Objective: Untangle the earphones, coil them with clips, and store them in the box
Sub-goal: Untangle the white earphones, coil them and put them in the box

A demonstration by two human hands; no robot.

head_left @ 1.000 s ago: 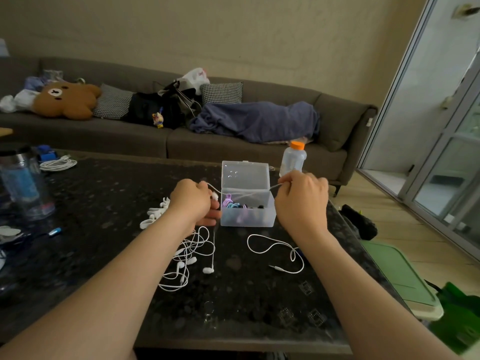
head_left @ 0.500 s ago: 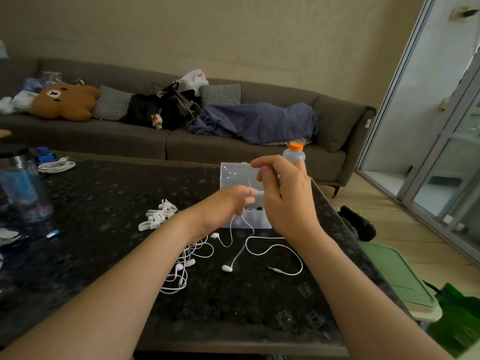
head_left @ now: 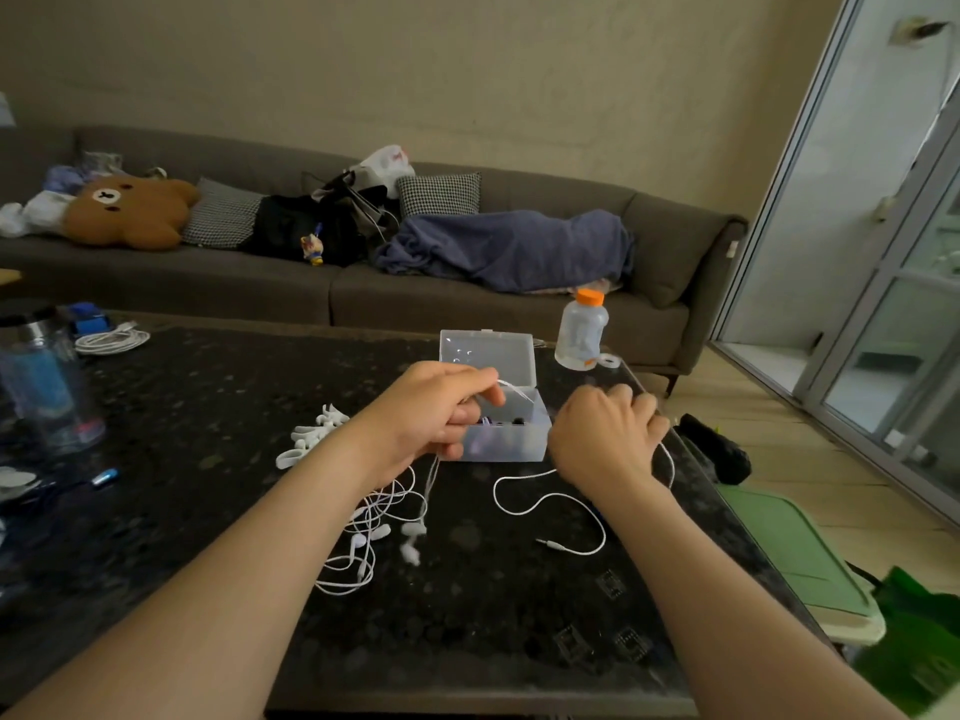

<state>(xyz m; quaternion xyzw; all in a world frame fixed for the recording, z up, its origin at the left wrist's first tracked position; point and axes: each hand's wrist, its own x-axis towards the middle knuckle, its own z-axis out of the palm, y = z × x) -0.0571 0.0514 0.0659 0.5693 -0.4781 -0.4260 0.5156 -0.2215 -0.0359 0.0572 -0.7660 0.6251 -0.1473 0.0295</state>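
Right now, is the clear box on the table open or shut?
Open: the clear box has its lid standing upright at the back, and small coloured items show inside.

Your left hand (head_left: 431,413) pinches the white earphone cord (head_left: 494,493) just before the open clear box (head_left: 511,444), which stands toward the far edge of the bench (head_left: 208,407). Your right hand (head_left: 602,441), fingers curled round that cord, hovers near the right edge. Tangled earphones (head_left: 371,537) lie nearer you, with white clips (head_left: 311,436) toward the left edge. A bottle (head_left: 582,330) stands at the far right corner.
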